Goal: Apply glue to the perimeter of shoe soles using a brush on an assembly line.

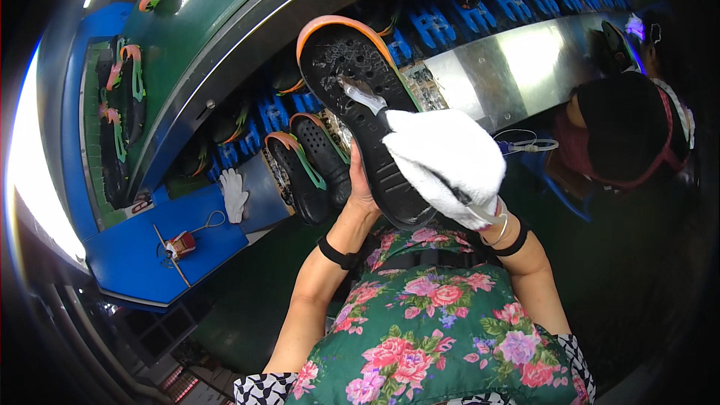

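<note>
A black clog (352, 124) with an orange and green rim is tilted up in front of me, its holed, smeared face toward me. My left hand (360, 180), bare, grips the clog's left side; most of its fingers are hidden behind it. Over the clog's right side is my right hand (450, 161) in a white glove, closed on a brush-like tool (363, 95) with a pale flat tip. That tip touches or nearly touches the clog's toe part; its exact kind is unclear.
Two similar clogs (304, 172) stand beside my left hand. Blue racks (435, 26) line the far side behind a metal ledge (502, 60). A blue table (217, 262) at left bears a white glove (234, 195) and a red-labelled container (180, 245). Another person (622, 127) is at right.
</note>
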Available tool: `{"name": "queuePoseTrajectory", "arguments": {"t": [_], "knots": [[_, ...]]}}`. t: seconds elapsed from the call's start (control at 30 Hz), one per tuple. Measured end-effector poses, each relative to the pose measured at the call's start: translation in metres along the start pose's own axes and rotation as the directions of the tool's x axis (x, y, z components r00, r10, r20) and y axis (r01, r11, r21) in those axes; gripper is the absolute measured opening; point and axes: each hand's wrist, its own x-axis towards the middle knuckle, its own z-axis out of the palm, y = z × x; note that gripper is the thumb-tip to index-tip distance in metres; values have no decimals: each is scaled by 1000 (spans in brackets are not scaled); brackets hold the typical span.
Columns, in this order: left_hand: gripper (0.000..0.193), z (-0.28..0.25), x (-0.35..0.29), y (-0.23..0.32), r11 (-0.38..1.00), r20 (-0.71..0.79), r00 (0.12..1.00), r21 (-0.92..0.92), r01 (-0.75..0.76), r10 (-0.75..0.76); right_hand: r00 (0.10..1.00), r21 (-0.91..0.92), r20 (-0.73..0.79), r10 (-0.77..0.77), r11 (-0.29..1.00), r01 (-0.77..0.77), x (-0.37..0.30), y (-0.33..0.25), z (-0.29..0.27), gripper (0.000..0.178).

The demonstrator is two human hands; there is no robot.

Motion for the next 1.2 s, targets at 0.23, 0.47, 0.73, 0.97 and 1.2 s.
{"name": "queuePoseTrajectory", "arguments": {"t": [0.23,0.47,0.73,0.97,1.2], "knots": [[102,-36,-9,14,915,-337,927,404,-15,163,999,141,26,-39,989,35,-6,-5,11,31],[112,33,24,4,937,152,988,338,-87,37,991,42,85,-102,994,99,-21,-5,20,34],[111,45,28,9,948,11,982,260,-186,189,986,54,151,-78,996,70,-22,-1,8,31],[117,37,35,18,983,149,988,172,-59,33,997,224,51,-49,974,37,-31,8,13,29],[112,38,38,26,986,295,955,164,-20,-30,970,281,229,-82,960,15,-40,-5,10,26]]}}
